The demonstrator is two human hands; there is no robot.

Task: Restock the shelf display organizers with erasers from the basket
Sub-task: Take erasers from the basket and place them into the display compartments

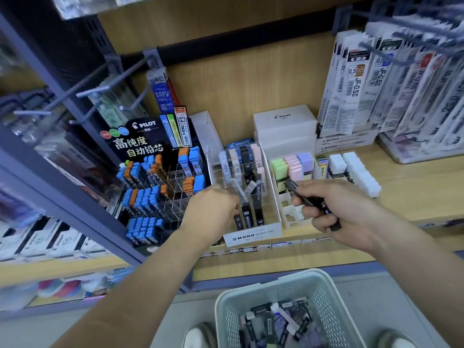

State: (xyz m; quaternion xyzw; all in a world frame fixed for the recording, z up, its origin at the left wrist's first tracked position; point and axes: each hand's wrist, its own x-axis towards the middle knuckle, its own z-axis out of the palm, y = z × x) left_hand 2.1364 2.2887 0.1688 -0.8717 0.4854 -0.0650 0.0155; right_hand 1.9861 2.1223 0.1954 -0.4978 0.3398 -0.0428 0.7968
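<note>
A pale green basket [276, 278] sits lowest in view, on the floor between two shoe tips [198, 335]. It holds a loose heap of small packs [278, 320], mostly dark with some white.

Above it both bare arms reach towards the wooden shelf [406, 194]. The right grip [344, 212] is curled tightly round a bundle of slim dark cases [307, 200]. The far end of the bundle points at the white organizer [292, 216], whose front slots stand empty.

The left grip [213, 212] is at the front of the clear organizer [252, 236] labelled MONO graph MG. Its fingers bend down onto the top of a dark case [238, 221] standing in the front row. The back of the hand hides them, so I cannot tell whether they pinch it.

Further back, the clear organizer holds more cases in black, grey, white and pink, some leaning. The white organizer carries pastel erasers [293, 167] in green, pink and lilac, with a row of white erasers [361, 175] just beside it on the right.

To the left stands a black Pilot lead display [155, 177] with blue and orange packs. At the back are white Pilot boxes [283, 124], and hanging refill packs [364, 79] on the right.
</note>
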